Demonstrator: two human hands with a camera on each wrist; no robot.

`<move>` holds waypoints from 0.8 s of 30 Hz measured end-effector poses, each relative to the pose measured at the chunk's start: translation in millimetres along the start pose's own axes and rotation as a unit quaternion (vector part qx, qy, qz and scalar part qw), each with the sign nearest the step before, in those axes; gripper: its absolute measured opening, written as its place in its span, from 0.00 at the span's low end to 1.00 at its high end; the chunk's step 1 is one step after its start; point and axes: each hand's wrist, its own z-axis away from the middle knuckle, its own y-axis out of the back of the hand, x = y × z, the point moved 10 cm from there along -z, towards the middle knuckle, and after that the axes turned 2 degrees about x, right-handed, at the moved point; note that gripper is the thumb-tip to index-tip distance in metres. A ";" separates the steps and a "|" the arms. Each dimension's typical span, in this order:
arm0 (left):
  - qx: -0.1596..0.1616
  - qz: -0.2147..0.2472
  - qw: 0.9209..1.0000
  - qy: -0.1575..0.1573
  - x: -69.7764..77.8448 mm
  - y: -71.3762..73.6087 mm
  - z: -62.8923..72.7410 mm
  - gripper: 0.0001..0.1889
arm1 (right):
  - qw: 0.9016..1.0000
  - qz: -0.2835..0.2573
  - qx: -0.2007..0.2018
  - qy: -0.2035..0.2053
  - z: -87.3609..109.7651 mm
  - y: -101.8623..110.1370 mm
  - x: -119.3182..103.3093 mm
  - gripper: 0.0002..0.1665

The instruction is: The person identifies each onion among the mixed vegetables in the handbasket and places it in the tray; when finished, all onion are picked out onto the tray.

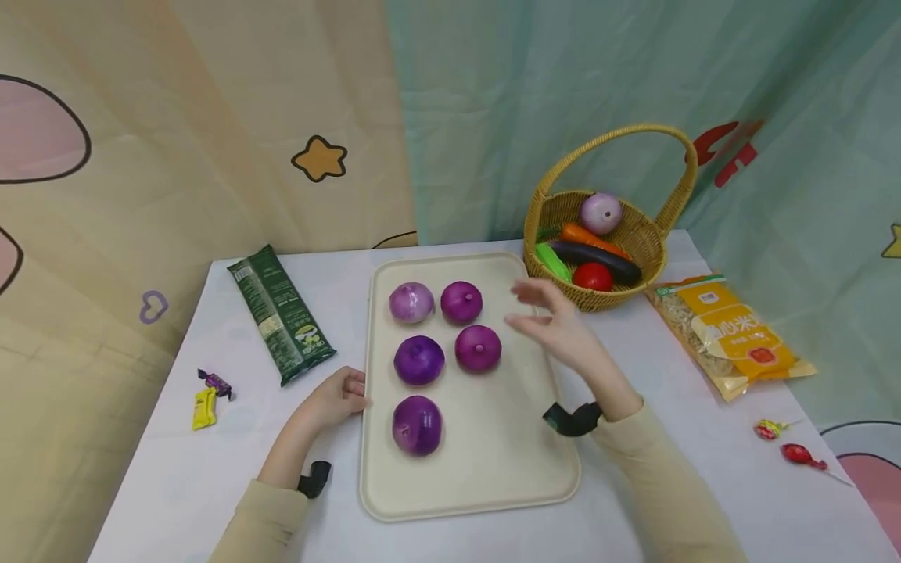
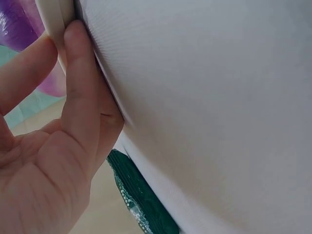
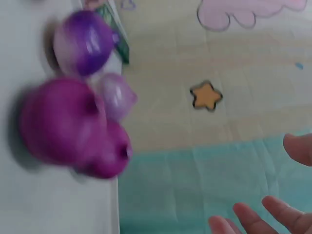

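Observation:
Several purple onions [image 1: 418,360] lie on a cream rectangular tray [image 1: 493,461], two columns of them in its left and middle part. My left hand [image 1: 341,396] holds the tray's left edge; in the left wrist view its thumb and fingers pinch the rim [image 2: 54,19]. Over the tray's upper right part my right hand [image 1: 556,322] is raised, fingers spread and holding nothing. The nearest onions to it are two magenta ones [image 1: 478,349], to its left. In the right wrist view its fingertips [image 3: 251,219] show apart from the blurred onions [image 3: 63,122].
Behind the tray's right corner stands a wicker basket [image 1: 647,266] of vegetables, with a tall handle and a pale onion [image 1: 601,213]. An orange-yellow food bag [image 1: 732,336] and two lollipops [image 1: 798,453] lie right. To the left are a green packet [image 1: 281,317] and two wrapped candies [image 1: 205,409].

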 end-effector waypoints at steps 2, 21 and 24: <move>0.003 0.000 1.000 0.000 -0.6 1.0 -0.2 0.21 | 0.998 0.015 0.061 -0.005 -21.9 39.0 1.8 0.35; 0.013 0.017 1.000 0.018 -9.4 2.9 0.7 0.18 | 0.936 -0.057 0.311 -0.152 -134.3 173.1 85.9 0.54; 0.017 0.023 0.999 0.019 -8.3 4.4 1.4 0.18 | 0.928 -0.083 0.319 -0.176 -138.1 177.1 99.1 0.56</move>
